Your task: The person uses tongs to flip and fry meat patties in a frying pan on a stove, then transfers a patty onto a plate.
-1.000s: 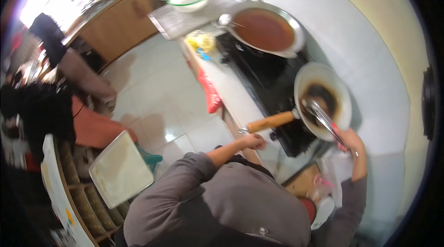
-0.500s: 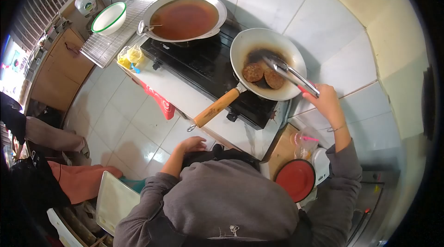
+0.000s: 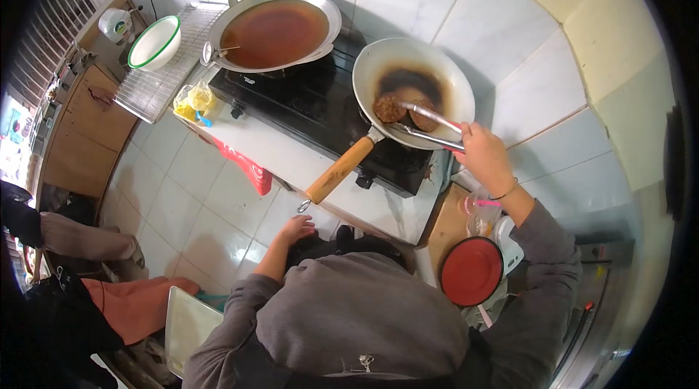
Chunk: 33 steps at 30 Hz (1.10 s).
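Observation:
My right hand point(image 3: 486, 158) is wrapped round the red-handled metal tongs point(image 3: 435, 114), which reach into a white frying pan point(image 3: 460, 90) on the right side of the stove. Two browned patties point(image 3: 389, 107) lie in the pan near its handle side. The tong arms are spread, with their tips at the left patty; whether they grip it I cannot tell. One arm crosses over the right patty point(image 3: 424, 122). Toward me points the pan's wooden handle point(image 3: 341, 169), untouched. My left hand point(image 3: 297, 229) hangs low by my body, fingers loosely apart and holding nothing.
A wide metal wok point(image 3: 275, 29) of reddish-brown liquid sits on the black stove point(image 3: 291, 98). Left of it are a wire rack point(image 3: 138, 90), a green-rimmed bowl point(image 3: 155, 45) and a yellow plastic bag point(image 3: 193, 101). A red pan point(image 3: 472, 271) lies at my right. Other people's legs point(image 3: 87, 236) show at far left.
The tongs have opened and moved from between and beyond the patties to the left patty. My right hand has turned and come slightly left. The view has shifted a little.

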Each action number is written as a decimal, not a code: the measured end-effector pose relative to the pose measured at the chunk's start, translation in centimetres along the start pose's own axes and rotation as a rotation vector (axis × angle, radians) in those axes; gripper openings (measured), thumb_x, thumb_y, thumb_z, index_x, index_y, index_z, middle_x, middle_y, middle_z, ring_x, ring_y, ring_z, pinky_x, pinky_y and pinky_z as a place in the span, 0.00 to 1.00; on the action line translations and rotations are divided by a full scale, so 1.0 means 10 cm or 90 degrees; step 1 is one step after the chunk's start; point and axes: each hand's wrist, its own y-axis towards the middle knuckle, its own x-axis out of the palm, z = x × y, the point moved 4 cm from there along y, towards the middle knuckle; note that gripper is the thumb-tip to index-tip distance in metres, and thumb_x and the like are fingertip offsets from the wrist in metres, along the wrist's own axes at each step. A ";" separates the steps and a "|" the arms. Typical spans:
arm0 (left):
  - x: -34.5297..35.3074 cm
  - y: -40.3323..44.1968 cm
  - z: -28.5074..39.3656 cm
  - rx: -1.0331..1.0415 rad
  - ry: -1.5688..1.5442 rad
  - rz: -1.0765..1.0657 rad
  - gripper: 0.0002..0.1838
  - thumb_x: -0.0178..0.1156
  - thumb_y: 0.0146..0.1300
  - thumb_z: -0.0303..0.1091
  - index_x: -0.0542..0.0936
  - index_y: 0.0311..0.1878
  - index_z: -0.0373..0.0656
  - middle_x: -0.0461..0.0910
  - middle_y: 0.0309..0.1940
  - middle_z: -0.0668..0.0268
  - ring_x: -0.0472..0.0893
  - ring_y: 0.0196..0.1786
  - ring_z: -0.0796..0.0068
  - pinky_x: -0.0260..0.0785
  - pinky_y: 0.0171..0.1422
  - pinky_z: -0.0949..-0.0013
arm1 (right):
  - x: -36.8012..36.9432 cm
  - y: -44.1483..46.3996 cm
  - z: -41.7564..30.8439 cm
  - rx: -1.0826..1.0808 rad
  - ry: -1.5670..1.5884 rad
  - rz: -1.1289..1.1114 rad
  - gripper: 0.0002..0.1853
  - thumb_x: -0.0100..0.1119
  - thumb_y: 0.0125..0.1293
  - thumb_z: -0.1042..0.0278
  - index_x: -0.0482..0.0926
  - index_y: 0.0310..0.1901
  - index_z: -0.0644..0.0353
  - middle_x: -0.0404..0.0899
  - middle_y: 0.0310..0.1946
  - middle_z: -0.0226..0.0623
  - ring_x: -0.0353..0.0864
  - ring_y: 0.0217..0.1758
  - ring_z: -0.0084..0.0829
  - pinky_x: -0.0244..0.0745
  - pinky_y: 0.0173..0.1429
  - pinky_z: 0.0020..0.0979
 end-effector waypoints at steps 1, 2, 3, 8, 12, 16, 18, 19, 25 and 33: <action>-0.02 -0.04 0.04 -0.036 -0.071 0.020 0.17 0.49 0.57 0.36 0.67 0.47 0.38 0.72 0.37 0.56 0.75 0.34 0.68 0.72 0.38 0.71 | 0.06 0.01 -0.01 -0.005 -0.002 -0.006 0.26 0.65 0.41 0.62 0.70 0.43 0.65 0.69 0.28 0.36 0.72 0.33 0.35 0.70 0.34 0.33; -0.07 -0.02 0.03 -0.037 -0.059 0.022 0.17 0.49 0.57 0.36 0.67 0.47 0.38 0.72 0.37 0.56 0.75 0.35 0.68 0.72 0.38 0.70 | 0.09 0.01 -0.02 -0.009 -0.002 -0.013 0.26 0.64 0.41 0.62 0.71 0.42 0.65 0.70 0.28 0.36 0.73 0.32 0.36 0.70 0.33 0.33; -0.12 0.01 0.00 -0.040 -0.047 0.024 0.17 0.49 0.57 0.36 0.67 0.47 0.38 0.72 0.37 0.56 0.75 0.35 0.68 0.72 0.38 0.70 | 0.07 0.02 -0.01 0.003 0.027 -0.012 0.24 0.64 0.41 0.62 0.72 0.40 0.66 0.71 0.26 0.36 0.73 0.29 0.35 0.70 0.32 0.32; -0.35 0.05 -0.07 0.039 0.052 -0.020 0.17 0.50 0.57 0.37 0.67 0.47 0.38 0.71 0.38 0.54 0.75 0.35 0.66 0.72 0.39 0.69 | -0.03 0.09 0.26 0.124 0.300 -0.150 0.17 0.64 0.46 0.61 0.76 0.31 0.69 0.76 0.21 0.38 0.76 0.21 0.32 0.70 0.25 0.26; -0.42 0.05 -0.04 -0.018 -0.056 0.023 0.18 0.52 0.55 0.39 0.68 0.46 0.38 0.72 0.38 0.55 0.75 0.35 0.66 0.72 0.42 0.67 | 0.10 0.03 0.64 0.416 0.629 -0.277 0.18 0.63 0.48 0.59 0.77 0.30 0.70 0.76 0.20 0.37 0.74 0.18 0.22 0.67 0.20 0.20; -0.39 0.05 0.02 -0.048 -0.050 0.036 0.18 0.52 0.55 0.39 0.69 0.46 0.39 0.72 0.37 0.57 0.74 0.35 0.68 0.72 0.41 0.68 | 0.24 -0.07 0.77 0.486 0.704 -0.290 0.20 0.62 0.49 0.58 0.76 0.31 0.71 0.76 0.21 0.37 0.72 0.18 0.20 0.66 0.19 0.19; -0.37 0.00 0.08 -0.047 -0.025 0.035 0.17 0.52 0.56 0.39 0.69 0.45 0.39 0.72 0.37 0.57 0.74 0.36 0.68 0.72 0.40 0.68 | 0.26 -0.07 0.77 0.492 0.724 -0.290 0.20 0.62 0.49 0.58 0.76 0.32 0.72 0.76 0.22 0.38 0.72 0.17 0.20 0.67 0.19 0.19; -0.37 -0.01 0.09 -0.048 -0.009 0.036 0.17 0.51 0.56 0.39 0.69 0.45 0.39 0.72 0.37 0.58 0.74 0.36 0.68 0.72 0.40 0.69 | 0.27 -0.07 0.76 0.489 0.732 -0.292 0.21 0.62 0.49 0.58 0.75 0.32 0.72 0.76 0.22 0.38 0.72 0.17 0.20 0.67 0.19 0.19; -0.46 0.09 0.02 -0.075 -0.006 0.034 0.18 0.51 0.56 0.40 0.69 0.45 0.38 0.73 0.39 0.58 0.75 0.37 0.69 0.72 0.40 0.69 | 0.26 0.01 0.60 0.454 0.693 -0.304 0.18 0.63 0.48 0.57 0.77 0.28 0.68 0.74 0.18 0.33 0.69 0.15 0.17 0.65 0.19 0.18; -0.57 0.07 0.05 -0.082 0.008 0.030 0.17 0.50 0.57 0.40 0.69 0.45 0.39 0.73 0.40 0.59 0.75 0.39 0.68 0.71 0.40 0.68 | 0.19 0.03 0.35 0.368 0.620 -0.243 0.14 0.65 0.46 0.61 0.80 0.28 0.65 0.69 0.11 0.25 0.65 0.13 0.14 0.60 0.18 0.17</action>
